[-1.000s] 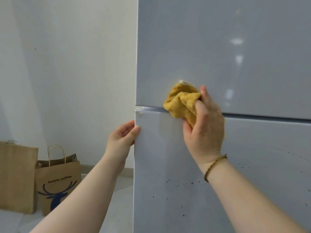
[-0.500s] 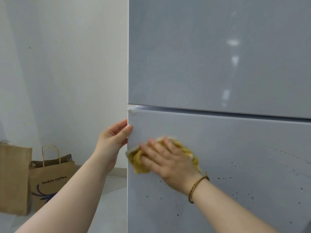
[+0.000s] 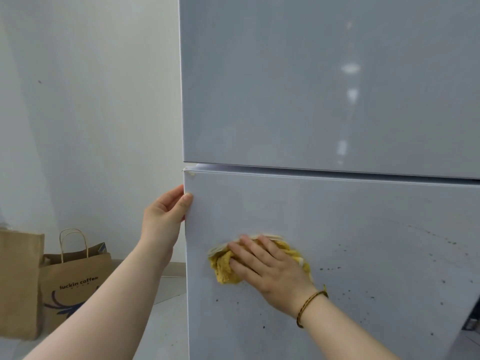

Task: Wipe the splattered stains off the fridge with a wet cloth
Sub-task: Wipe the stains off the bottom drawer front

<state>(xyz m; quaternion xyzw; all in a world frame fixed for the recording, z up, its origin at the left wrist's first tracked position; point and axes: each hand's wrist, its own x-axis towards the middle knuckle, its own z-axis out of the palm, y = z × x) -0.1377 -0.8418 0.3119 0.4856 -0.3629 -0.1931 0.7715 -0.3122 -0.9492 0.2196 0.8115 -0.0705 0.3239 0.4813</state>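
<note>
A pale grey fridge [image 3: 298, 100] fills the right of the view, with an upper and a lower door. Dark splattered stains [image 3: 330, 268] dot the lower door to the right of and below my right hand. My right hand [image 3: 270, 271] presses a yellow cloth [image 3: 224, 268] flat against the lower door with straight fingers. My left hand [image 3: 163, 216] grips the left edge of the lower door, thumb on the front face and fingers round the side.
Two brown paper bags stand on the floor at the lower left against the white wall: a plain one [image 3: 18, 281] and one with printed lettering and handles [image 3: 75, 281]. A pale floor [image 3: 166, 320] runs beside the fridge.
My right hand carried the cloth down from the seam between the doors onto the lower door, flattened over it, then slid slightly to the right. My left hand stays on the door edge.
</note>
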